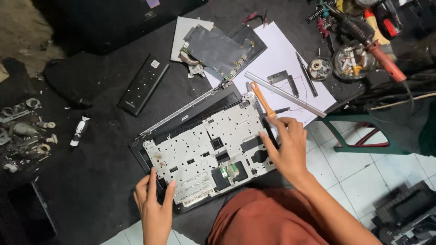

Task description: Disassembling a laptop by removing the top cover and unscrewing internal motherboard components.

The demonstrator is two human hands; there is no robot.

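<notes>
An opened laptop base [200, 149] lies on the dark table, its silver metal keyboard plate facing up. My left hand [154, 204] presses on the near left corner of that plate with fingers spread. My right hand [285, 147] rests at the plate's right edge and grips a screwdriver with an orange handle [262, 100]. The tool's tip is hidden under my fingers.
A black battery pack [143, 85] lies at the back left. A circuit board [217, 50], a white sheet [281, 63], a metal strip [284, 93] and small dishes of screws [320, 68] sit behind. Loose metal parts [25, 131] lie at far left. The table edge drops to tiled floor [354, 168] on the right.
</notes>
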